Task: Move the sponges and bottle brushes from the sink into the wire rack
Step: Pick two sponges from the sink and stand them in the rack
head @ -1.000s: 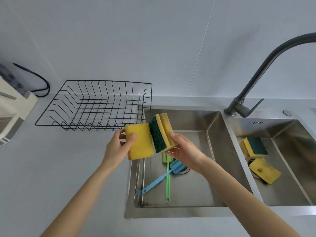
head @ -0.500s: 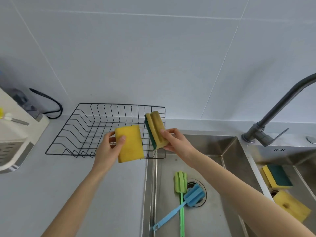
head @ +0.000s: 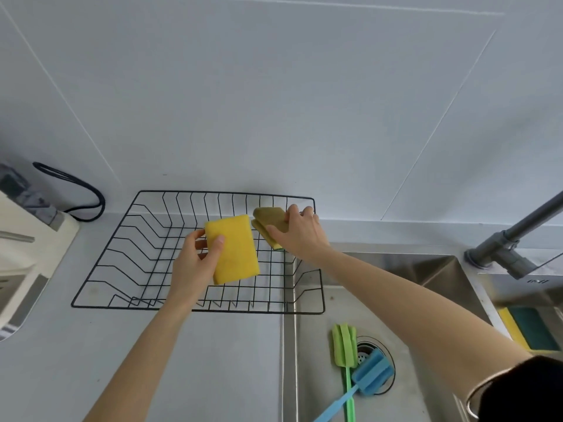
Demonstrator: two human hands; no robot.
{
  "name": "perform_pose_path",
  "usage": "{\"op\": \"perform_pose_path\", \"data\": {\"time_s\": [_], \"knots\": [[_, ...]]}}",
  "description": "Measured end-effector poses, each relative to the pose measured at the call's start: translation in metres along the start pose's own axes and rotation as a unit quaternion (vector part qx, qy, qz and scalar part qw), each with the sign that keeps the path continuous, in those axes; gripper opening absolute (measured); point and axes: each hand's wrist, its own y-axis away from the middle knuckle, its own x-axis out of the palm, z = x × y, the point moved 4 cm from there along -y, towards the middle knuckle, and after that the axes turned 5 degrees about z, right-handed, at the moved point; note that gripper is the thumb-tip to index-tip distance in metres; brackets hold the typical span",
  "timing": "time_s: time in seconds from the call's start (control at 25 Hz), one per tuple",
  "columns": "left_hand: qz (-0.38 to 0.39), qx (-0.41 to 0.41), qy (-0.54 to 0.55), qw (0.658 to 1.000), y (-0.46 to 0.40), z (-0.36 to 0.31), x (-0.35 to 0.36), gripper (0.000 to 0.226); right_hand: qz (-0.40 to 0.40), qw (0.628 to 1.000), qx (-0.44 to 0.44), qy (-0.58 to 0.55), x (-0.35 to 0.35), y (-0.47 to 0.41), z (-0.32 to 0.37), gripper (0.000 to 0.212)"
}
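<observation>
pale tiled wall (head: 274, 102), grey counter (head: 213, 360)

Three sponges in view: a yellow sponge (head: 232, 249) in my left hand (head: 195, 263), a second sponge (head: 269, 226) in my right hand (head: 300, 233), a yellow-and-green sponge (head: 528, 328) at the right edge. Two bottle brushes, green brush (head: 344, 345) and blue brush (head: 370, 376), in the sink (head: 316, 376). One wire rack (head: 128, 245). One faucet (head: 511, 251).

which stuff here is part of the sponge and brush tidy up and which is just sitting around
Job: sponge in left hand, sponges in right hand, green brush, blue brush, sponge in the right basin, wire rack.
Just there: faucet, black cable.
</observation>
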Motion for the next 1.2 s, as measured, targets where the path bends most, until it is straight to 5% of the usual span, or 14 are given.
{"op": "perform_pose_path", "data": {"time_s": [0.32,0.76,1.2], "knots": [[0.015,-0.025,0.014,0.999,-0.014,0.021,0.001,0.049,-0.075,0.976,-0.041,0.2,0.039,-0.014,0.007,0.055],[0.023,-0.046,0.011,0.999,-0.012,0.027,0.001,0.047,-0.037,0.924,-0.081,0.371,0.06,-0.005,-0.001,0.051],[0.035,-0.049,0.006,0.998,-0.019,0.027,0.004,0.05,-0.093,0.942,-0.149,0.285,0.058,-0.005,-0.003,0.064]]}}
